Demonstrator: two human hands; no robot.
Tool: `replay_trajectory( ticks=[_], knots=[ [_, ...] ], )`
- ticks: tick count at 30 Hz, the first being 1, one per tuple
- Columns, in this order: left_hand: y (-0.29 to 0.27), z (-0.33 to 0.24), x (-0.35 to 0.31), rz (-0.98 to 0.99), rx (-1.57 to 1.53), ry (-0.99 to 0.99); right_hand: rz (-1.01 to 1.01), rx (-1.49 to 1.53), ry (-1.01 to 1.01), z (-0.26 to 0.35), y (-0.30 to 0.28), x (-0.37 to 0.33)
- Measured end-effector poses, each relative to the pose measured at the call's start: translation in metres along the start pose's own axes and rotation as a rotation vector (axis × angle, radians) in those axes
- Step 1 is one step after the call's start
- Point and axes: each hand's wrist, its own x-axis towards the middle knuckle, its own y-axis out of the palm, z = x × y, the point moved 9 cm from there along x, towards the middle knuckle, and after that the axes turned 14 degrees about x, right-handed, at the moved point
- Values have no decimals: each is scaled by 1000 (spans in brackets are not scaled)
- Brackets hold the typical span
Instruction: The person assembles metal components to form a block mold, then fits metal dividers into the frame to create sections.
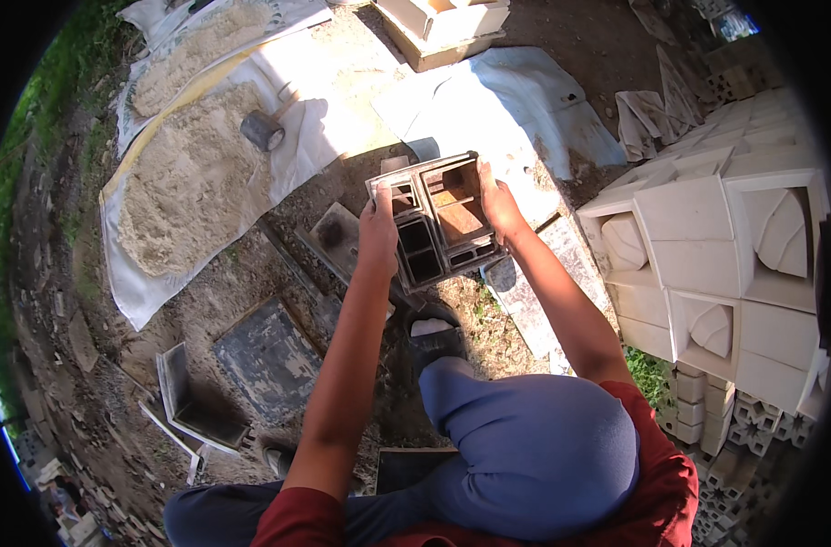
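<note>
A boxy mould frame (pixel 425 214) with several compartments is held up in front of me, tilted, with rusty brown surfaces showing inside one of its larger openings. My left hand (pixel 377 235) grips its left side, and my right hand (pixel 499 205) is closed round its right side. Some of the fingers are hidden behind the frame. Below it on the ground is a flat plate (pixel 336 239) with a dark patch. My bent knee and a dark sandal (pixel 436 342) are nearer to me.
Pale powder (pixel 196 182) lies heaped on a white sheet at the left, with a dark cylindrical tool (pixel 262 132) on it. A scuffed dark board (pixel 269 358) and an angled panel piece (pixel 192 397) are near left. Stacked pale hollow blocks (pixel 684 223) stand at the right.
</note>
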Motion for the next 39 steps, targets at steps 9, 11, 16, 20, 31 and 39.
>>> replay_trajectory(
  ticks=[9,11,16,20,31,39],
  knots=[
    [-22,-39,-19,21,-143,-23,43,-136,109,67,37,-35],
    [-40,-41,-15,3,-162,-40,80,-140,45,78,55,-36],
    [-81,-83,-58,-77,-148,-69,151,-123,66,109,104,-55],
    [-155,-96,-80,-167,-137,-39,280,-180,171,112,170,-71],
    [-279,-124,-227,-242,-384,37,675,-295,209,118,342,-181],
    [-380,-52,-355,-290,-551,-57,787,-493,272,82,428,-327]
  ],
)
